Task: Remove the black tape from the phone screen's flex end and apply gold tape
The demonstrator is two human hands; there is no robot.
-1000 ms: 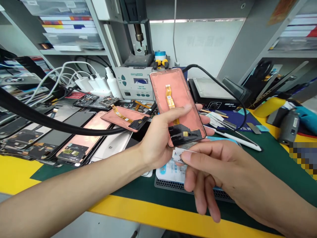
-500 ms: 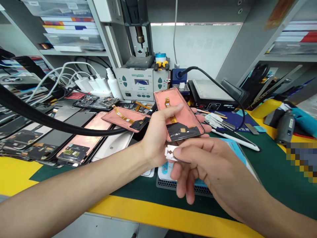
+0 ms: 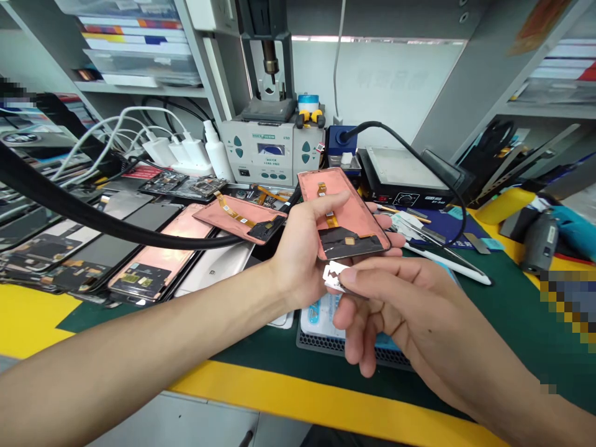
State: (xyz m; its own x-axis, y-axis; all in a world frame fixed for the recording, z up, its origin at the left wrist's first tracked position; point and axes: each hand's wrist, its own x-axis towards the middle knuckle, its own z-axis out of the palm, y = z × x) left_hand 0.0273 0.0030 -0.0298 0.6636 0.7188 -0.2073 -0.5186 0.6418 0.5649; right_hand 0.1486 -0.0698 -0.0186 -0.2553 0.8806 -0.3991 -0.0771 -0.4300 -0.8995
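Observation:
A phone screen (image 3: pixel 347 211) with a copper-coloured back lies in my left hand (image 3: pixel 307 242), the thumb over its face and the fingers behind its right edge. A gold ribbon cable runs down that back to a black patch at the near end. Between thumb and fingertips my right hand (image 3: pixel 395 298) pinches a razor blade (image 3: pixel 333 276) with a slotted middle. The blade is just below the screen's near edge; whether they touch I cannot tell. Left of my left hand rests another copper-backed screen (image 3: pixel 242 217).
Several phones and screens (image 3: pixel 144 261) lie in rows at the left. A thick black cable (image 3: pixel 116 226) arches across them. Behind stand a soldering station (image 3: pixel 267 152) and a flat heating plate (image 3: pixel 405 174). Tweezers and a white pen-like tool (image 3: pixel 451 265) lie at right on the green mat (image 3: pixel 516 316).
The whole view has shifted slightly, so both hands appear a little further right. My hold on the screen and the razor blade looks the same.

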